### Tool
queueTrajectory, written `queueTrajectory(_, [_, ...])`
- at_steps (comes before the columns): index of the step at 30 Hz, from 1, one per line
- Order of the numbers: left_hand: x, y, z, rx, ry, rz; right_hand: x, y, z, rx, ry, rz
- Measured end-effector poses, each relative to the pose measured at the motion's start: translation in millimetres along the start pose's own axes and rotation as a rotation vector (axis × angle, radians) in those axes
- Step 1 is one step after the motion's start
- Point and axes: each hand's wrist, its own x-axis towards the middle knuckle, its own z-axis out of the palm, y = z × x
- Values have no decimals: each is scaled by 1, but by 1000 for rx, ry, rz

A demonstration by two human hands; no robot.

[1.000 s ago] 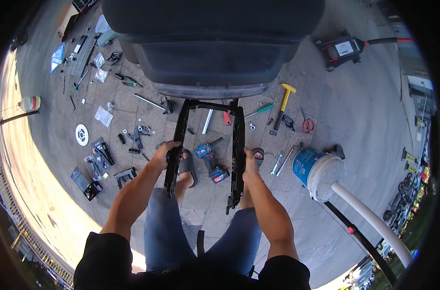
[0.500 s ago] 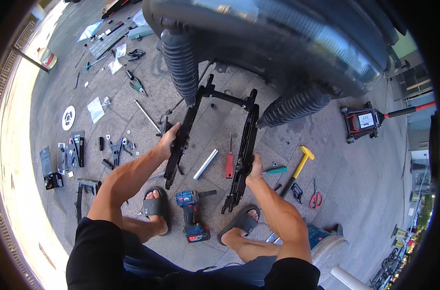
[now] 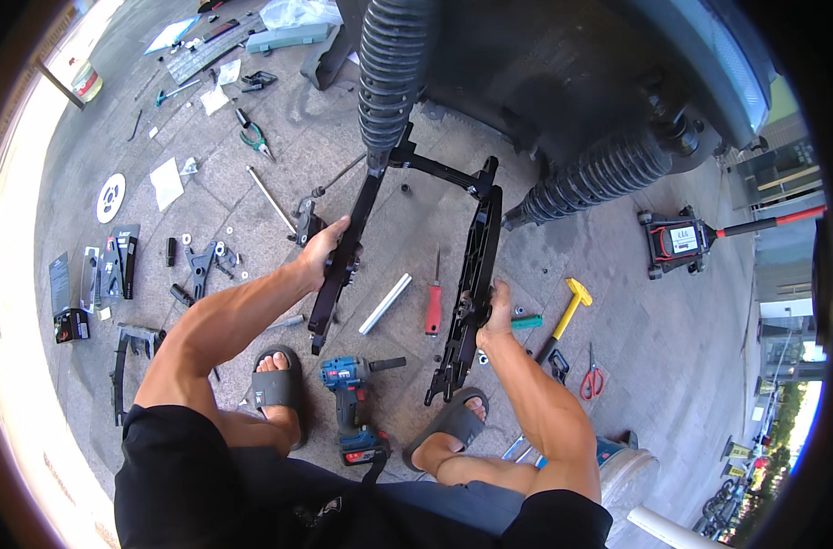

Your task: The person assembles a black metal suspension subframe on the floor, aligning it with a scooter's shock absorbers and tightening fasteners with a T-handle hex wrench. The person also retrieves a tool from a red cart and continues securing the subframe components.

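A black metal frame (image 3: pixel 444 174) with two long arms hangs from the underside of a dark vehicle body. My left hand (image 3: pixel 327 247) grips the frame's left arm (image 3: pixel 348 256) about halfway along. My right hand (image 3: pixel 495 307) grips the right arm (image 3: pixel 471 293) lower down. Two black ribbed shock absorbers, the left shock absorber (image 3: pixel 389 73) and the right shock absorber (image 3: pixel 600 174), run up from the frame's top corners. My feet in dark sandals stand under the frame's lower ends.
A blue cordless driver (image 3: pixel 352 403), a red-handled screwdriver (image 3: pixel 433 306) and a silver tube (image 3: pixel 384 304) lie between the arms. A yellow hammer (image 3: pixel 567 306), red scissors (image 3: pixel 590 375) and a floor jack (image 3: pixel 677 242) are to the right. Pliers, brackets and papers are scattered on the left.
The view has tilted upward and closer to the frame. Both hands keep their hold on the two arms; the frame now stands steeper and nearer the vehicle's underside.
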Motion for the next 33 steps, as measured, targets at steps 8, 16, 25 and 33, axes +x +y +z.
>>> queueTrajectory(8, [-25, -20, 3, -130, -91, 54, -25, 3, -10, -44, 1, -173])
queueTrajectory(16, [-13, 6, 13, -90, -124, 137, -10, -16, -2, -40, -89, -197])
queueTrajectory(25, [3, 19, 2, -62, -163, 201, 19, -14, -9, 10, -127, -205])
queueTrajectory(33, [-5, 17, -2, -180, -277, 290, -5, -15, 8, 43, -43, -198])
